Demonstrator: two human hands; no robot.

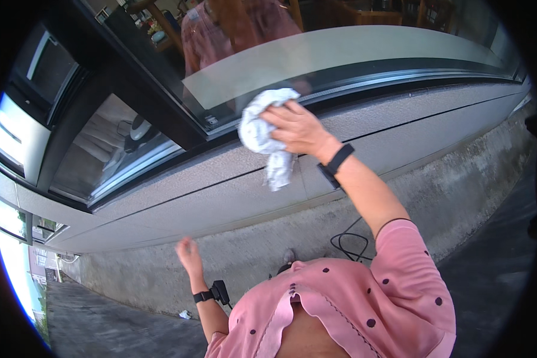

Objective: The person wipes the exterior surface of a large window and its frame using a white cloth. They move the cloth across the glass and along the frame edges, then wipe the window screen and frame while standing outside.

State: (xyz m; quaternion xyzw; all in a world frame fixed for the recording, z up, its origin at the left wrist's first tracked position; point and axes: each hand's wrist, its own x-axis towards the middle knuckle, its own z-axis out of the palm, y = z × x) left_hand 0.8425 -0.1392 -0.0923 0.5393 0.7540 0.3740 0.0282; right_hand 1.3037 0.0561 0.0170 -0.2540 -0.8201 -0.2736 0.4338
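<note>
My right hand [297, 127] is closed on a bunched white cloth [259, 127], with the fingers spread over it and a loose end dangling below. The cloth is against the lower edge of a large window pane [340, 49], near its left corner and the dark window frame [183, 121]. Away from the wall, low and to the left, my left hand [189, 253] hangs in the air with nothing seen in it; its fingers are blurred and look partly curled. Each wrist wears a black strap with a device.
Below the window runs a light textured wall [215, 197] with a dark groove. A black cable [349, 241] lies looped on the concrete ledge [138, 277] near my feet. A small white scrap [185, 314] lies at the ledge's edge. A smaller window [112, 143] is at the left.
</note>
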